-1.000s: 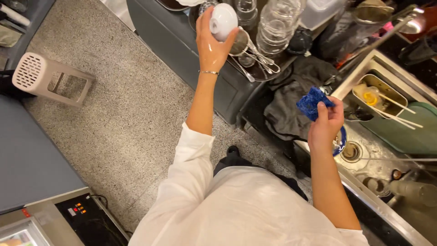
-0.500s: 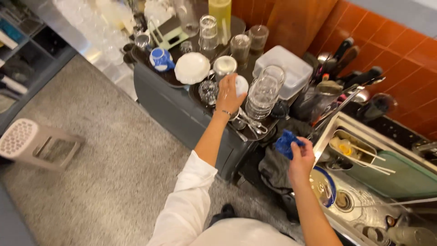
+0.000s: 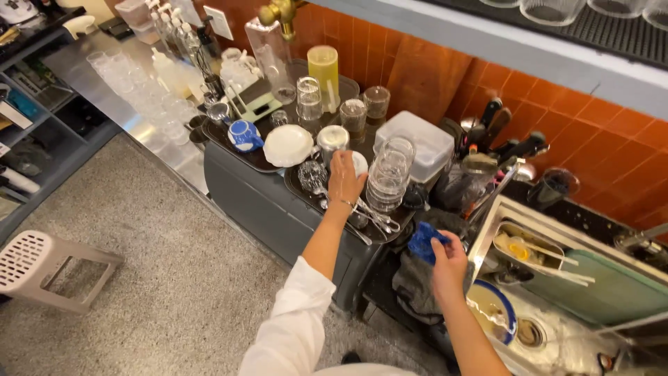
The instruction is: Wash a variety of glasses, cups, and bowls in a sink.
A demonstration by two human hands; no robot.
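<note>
My left hand is stretched out over the dark drying tray and grips a small white cup, held low among the glasses. Beside it stand a stack of clear glasses and a steel cup. A white bowl lies upside down to the left. My right hand is clenched around a blue cloth near the sink's left edge, above a dark rag.
A steel sink at right holds a blue-rimmed plate and a green board. A blue-and-white teapot, a tall yellow cup and a white lidded box stand on the counter. A white stool sits on the floor at left.
My left hand carried the white cup from up in the air down to the drying tray. The view tilted up toward the counter. My right hand kept the blue cloth.
</note>
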